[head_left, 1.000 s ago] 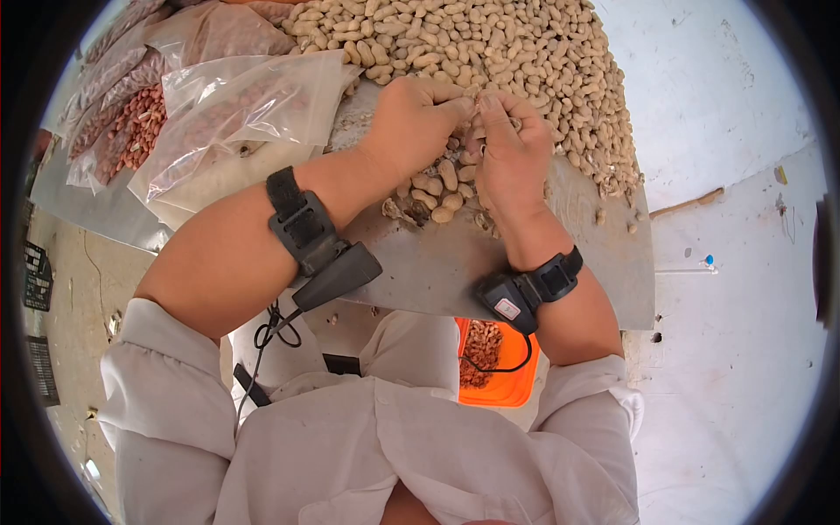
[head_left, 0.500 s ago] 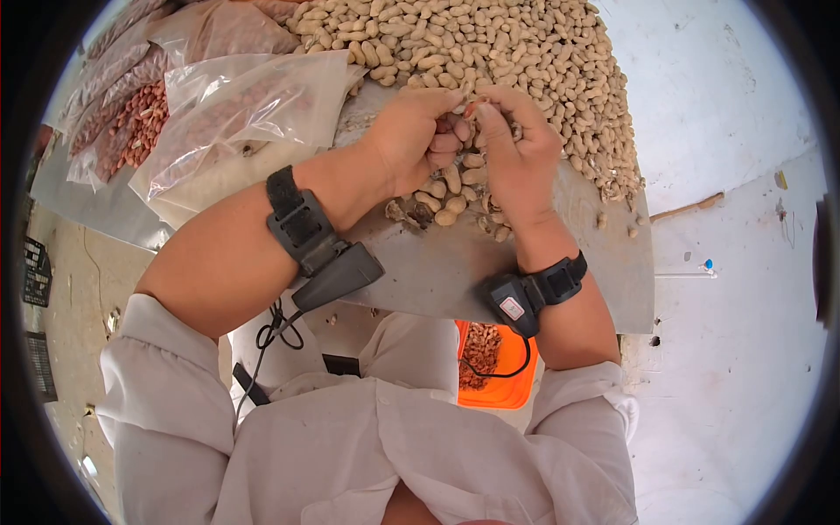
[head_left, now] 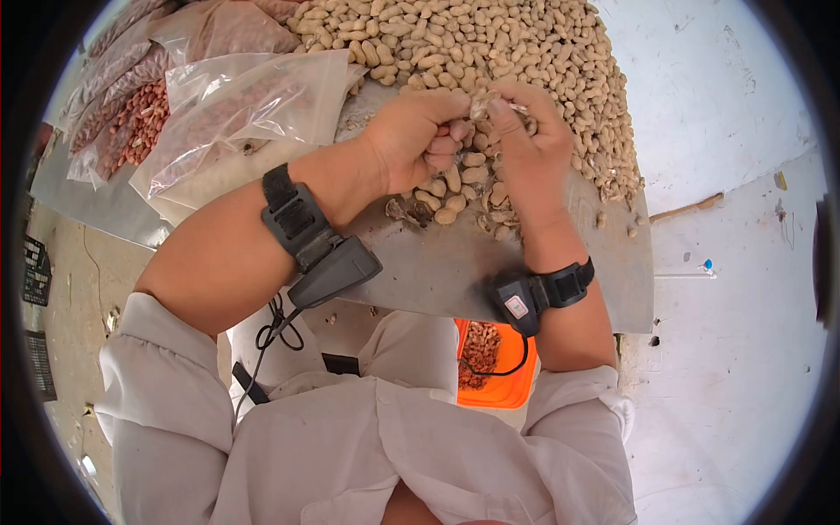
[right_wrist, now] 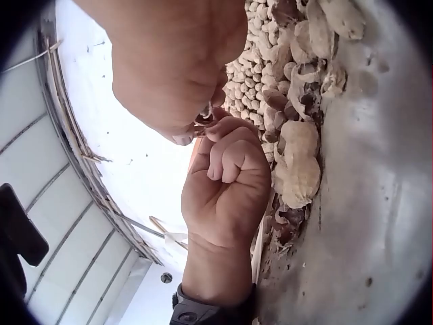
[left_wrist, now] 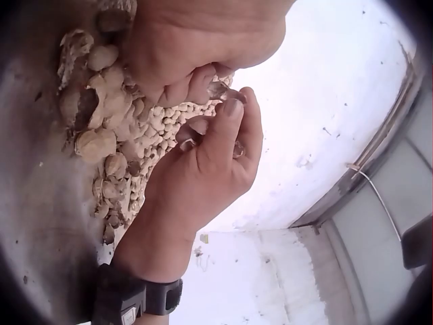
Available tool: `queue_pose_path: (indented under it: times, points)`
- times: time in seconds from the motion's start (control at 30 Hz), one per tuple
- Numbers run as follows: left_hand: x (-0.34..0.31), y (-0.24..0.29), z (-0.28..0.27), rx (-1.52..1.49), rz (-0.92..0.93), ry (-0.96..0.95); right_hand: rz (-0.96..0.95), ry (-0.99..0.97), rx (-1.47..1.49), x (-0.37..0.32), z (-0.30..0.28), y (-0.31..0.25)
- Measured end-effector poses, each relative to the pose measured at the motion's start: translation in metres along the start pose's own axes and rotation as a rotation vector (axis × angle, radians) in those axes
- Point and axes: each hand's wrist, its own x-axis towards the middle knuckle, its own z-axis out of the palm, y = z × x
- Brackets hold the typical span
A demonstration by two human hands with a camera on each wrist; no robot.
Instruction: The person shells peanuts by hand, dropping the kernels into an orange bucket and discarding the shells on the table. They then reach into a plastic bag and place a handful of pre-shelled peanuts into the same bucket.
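Just in front of the big peanut pile (head_left: 525, 52), both hands meet at a broken peanut shell (head_left: 480, 107). The left hand (head_left: 409, 136) has its fingers curled into the palm, and its thumb and forefinger pinch the shell's left side. Thumb and forefinger of the right hand (head_left: 536, 157) grip the shell from the right; in the left wrist view more shell bits (left_wrist: 238, 149) lie within that hand (left_wrist: 203, 169). What the left palm holds is hidden. Below the hands, loose peanuts and opened shells (right_wrist: 298, 162) lie on the metal tabletop (head_left: 420, 271).
Clear plastic bags of red kernels (head_left: 254, 105) lie at the table's left. An orange container (head_left: 499, 394) with reddish contents stands below the front edge, beside the person's legs. A cable (head_left: 258, 367) hangs from the left wrist camera.
The right hand has shifted a little to the right. A reddish kernel seen between the fingertips half a second ago no longer shows; pale shell shows there. The left hand has moved little since then.
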Motion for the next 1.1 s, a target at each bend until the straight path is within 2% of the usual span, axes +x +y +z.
queue_pose_path:
  times: [0.07, 0.17, 0.27, 0.37, 0.47, 0.57, 0.67, 0.77, 0.87, 1.1]
  points:
    - [0.002, -0.005, -0.005, 0.193, 0.096, -0.109, 0.234, 0.045, 0.160, -0.001, -0.001, 0.000]
    - [-0.001, -0.009, 0.003, 0.409, 0.164, 0.001, 0.185, -0.053, 0.206, 0.000, -0.001, -0.002]
    - [-0.004, -0.004, 0.004, 0.533, 0.200, 0.039, 0.105, -0.192, 0.105, -0.001, -0.002, 0.001]
    - [-0.002, -0.003, -0.002, 0.490, 0.185, -0.044, 0.161, -0.084, 0.101, -0.002, -0.005, 0.006]
    - [-0.005, -0.001, 0.007, 0.520, 0.216, 0.073, 0.430, -0.053, 0.379, 0.005, -0.019, 0.002]
    - [-0.003, 0.003, 0.001, 0.589, 0.233, 0.073, 0.459, -0.244, 0.380, 0.012, -0.031, 0.007]
    - [-0.001, 0.002, -0.002, 0.557, 0.258, 0.062, 0.129, -0.343, -0.226, 0.010, -0.029, 0.012]
    - [-0.003, 0.004, -0.001, 0.552, 0.251, 0.044, 0.139, -0.490, -0.389, 0.010, -0.034, 0.005]
    - [-0.002, 0.003, -0.002, 0.545, 0.254, 0.026, 0.038, -0.642, -0.600, 0.007, -0.032, 0.009]
    - [-0.001, 0.002, -0.003, 0.567, 0.253, 0.041, 0.138, -0.663, -0.757, 0.004, -0.027, 0.013]
